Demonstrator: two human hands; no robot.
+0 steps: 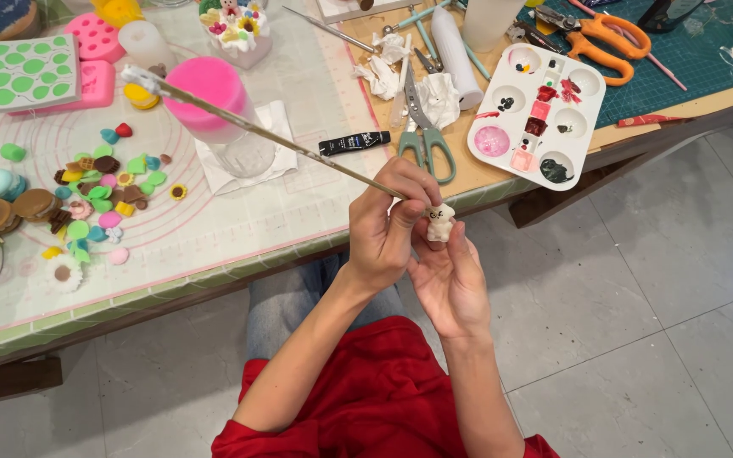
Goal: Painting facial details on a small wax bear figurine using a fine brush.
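Observation:
My left hand [382,233] is shut on a long thin paintbrush [282,140]. Its handle slants up to the left over the table, and its tip is at a small cream-white clay figurine [440,222] with a tiny dark face. My right hand [453,284] holds that figurine from below, pinched between thumb and fingertips. Both hands are just off the front edge of the table [214,271], above my lap and red clothing.
A white paint palette [574,123] with red, pink and black dabs lies to the right. Green-handled scissors [424,144], orange scissors [606,38], a black tube [354,142], crumpled tissues and a pink-topped clear jar [222,110] are nearby. Several small coloured clay pieces [103,187] lie at the left.

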